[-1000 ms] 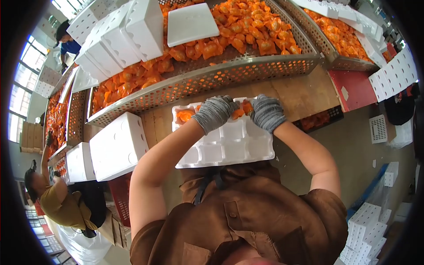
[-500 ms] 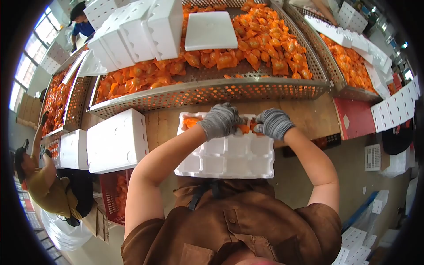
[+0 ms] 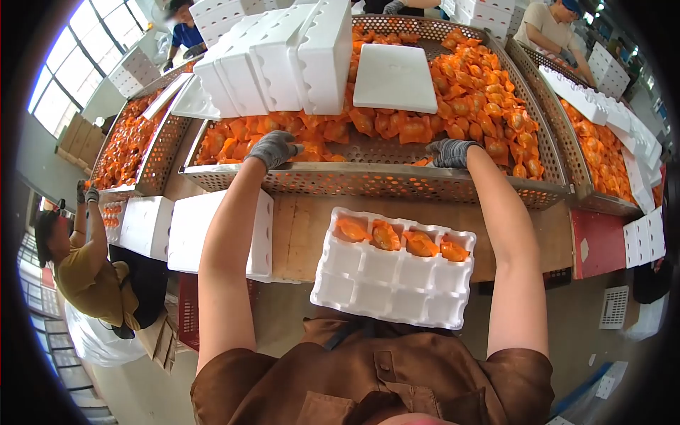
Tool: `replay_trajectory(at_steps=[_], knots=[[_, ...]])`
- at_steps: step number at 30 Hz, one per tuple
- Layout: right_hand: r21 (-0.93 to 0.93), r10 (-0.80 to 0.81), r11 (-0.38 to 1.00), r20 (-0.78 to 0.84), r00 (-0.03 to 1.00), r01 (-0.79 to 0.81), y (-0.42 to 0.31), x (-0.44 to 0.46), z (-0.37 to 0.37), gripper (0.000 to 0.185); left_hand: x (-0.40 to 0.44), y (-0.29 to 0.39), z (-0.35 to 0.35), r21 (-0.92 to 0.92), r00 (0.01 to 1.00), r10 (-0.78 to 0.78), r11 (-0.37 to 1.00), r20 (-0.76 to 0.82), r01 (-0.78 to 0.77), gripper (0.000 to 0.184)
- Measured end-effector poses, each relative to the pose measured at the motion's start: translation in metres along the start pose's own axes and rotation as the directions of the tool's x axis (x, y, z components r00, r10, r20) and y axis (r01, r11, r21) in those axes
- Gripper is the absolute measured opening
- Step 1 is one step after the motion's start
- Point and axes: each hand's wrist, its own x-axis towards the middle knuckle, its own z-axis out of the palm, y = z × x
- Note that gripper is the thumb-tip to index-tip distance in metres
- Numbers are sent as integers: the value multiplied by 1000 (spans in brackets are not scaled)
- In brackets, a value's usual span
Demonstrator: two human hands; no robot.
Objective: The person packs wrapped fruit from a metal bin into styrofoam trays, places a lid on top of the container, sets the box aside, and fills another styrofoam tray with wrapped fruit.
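1. Head view. Your left hand [image 3: 273, 150], grey glove, is over the front left of the bin [image 3: 382, 183], at the orange packs [image 3: 244, 138]. Fingers point inward; can't tell if they grip a pack.
2. Your right hand [image 3: 452, 152], same glove, is at the bin's front rim, right of the left hand. Fingers bent down, orange wrap just beside them. Can't tell if it's gripped.
3. Tray [image 3: 368, 273]: white, between your forearms, far part over the table [image 3: 301, 237], near edge by your torso. Slightly rotated. Both hands are apart from it.
4. Four packs [image 3: 421, 244] sit in the tray's far row, one per cell. Two rows of bare cells nearer you.
5. Flat white lid [image 3: 395, 78] lies on the packs in the bin. White boxes [image 3: 273, 64] stand left of it.
6. Big white box [image 3: 185, 230] is left of the tray, partly behind your left forearm.
7. Co-worker [image 3: 92, 283] at far left, both hands by another bin [image 3: 152, 159].
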Motion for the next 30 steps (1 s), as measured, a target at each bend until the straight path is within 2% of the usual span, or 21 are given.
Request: replay_trajectory(at_steps=[3, 4, 7, 8, 10, 11, 14, 15, 16, 17, 18, 19, 20, 21, 22, 25, 26, 29, 30], knots=[[-43, -73, 996, 37, 997, 74, 16, 20, 8, 76, 21, 10, 6, 388, 959, 81, 903, 272, -186, 50], [-65, -123, 990, 31, 992, 125, 25, 27, 11, 77, 25, 15, 11, 423, 953, 36, 890, 301, -168, 46], [-78, -86, 993, 9, 996, 86, 4, -2, 4, 76, 35, 34, 19, 526, 927, -83, 840, 367, -132, 40], [-85, -53, 995, 58, 997, 57, -2, -7, 0, 76, 40, 30, 21, 516, 924, -139, 854, 357, -71, 44], [-103, 17, 995, 156, 988, -1, -7, -13, -4, 76, 49, 24, 27, 517, 947, -113, 854, 300, -62, 48], [-111, 58, 993, 143, 988, -43, -3, -10, -2, 76, 46, 27, 26, 518, 957, -100, 854, 272, -58, 51], [-127, 171, 979, 95, 981, -158, 19, 28, 12, 76, 12, 38, 14, 215, 996, 87, 972, 27, -90, 50], [-126, 205, 973, 73, 976, -195, 24, 39, 15, 76, 24, 26, 21, 13, 988, 137, 991, -72, -137, 47], [-123, 240, 965, 48, 970, -233, 25, 41, 14, 76, 47, 3, 33, -182, 969, 169, 962, -180, -201, 44], [-28, 238, 971, -52, 970, -239, 14, 20, 9, 72, 59, -8, 37, -363, 941, 176, 889, -289, -278, 42], [64, 242, 970, -151, 959, -234, -11, -21, 1, 68, 28, 15, 23, -761, 951, 148, 572, -272, -307, 34], [152, 250, 964, -247, 936, -218, -25, -44, -4, 64, 6, 26, 13, -913, 967, 67, 320, -245, -254, 35], [196, 249, 963, -404, 880, -183, -23, -42, -5, 63, -13, 33, 5, -980, 981, -1, 35, -194, -194, 36], [236, 251, 962, -546, 799, -141, -18, -36, -4, 63, -32, 40, -1, -959, 991, -51, -253, -122, -131, 37], [271, 258, 958, -669, 697, -94, -16, -34, -2, 62, -50, 47, -6, -917, 988, 5, -372, -155, -142, 41], [286, 186, 943, -877, 442, 171, -26, -53, 14, 66, -96, 51, -5, -903, 983, 123, -423, -140, -75, 44], [326, 208, 918, -880, 428, 225, -30, -59, 19, 67, -108, 43, -2, -939, 932, 328, -342, -152, -33, 46], [548, 328, 759, -788, 521, 352, -35, -78, 27, 66, -124, 28, 19, -990, 916, 375, -75, -142, -122, 48], [612, 306, 666, -746, 592, 427, -30, -80, 24, 63, -133, 28, 23, -991, 927, 354, -88, -124, -98, 49]])
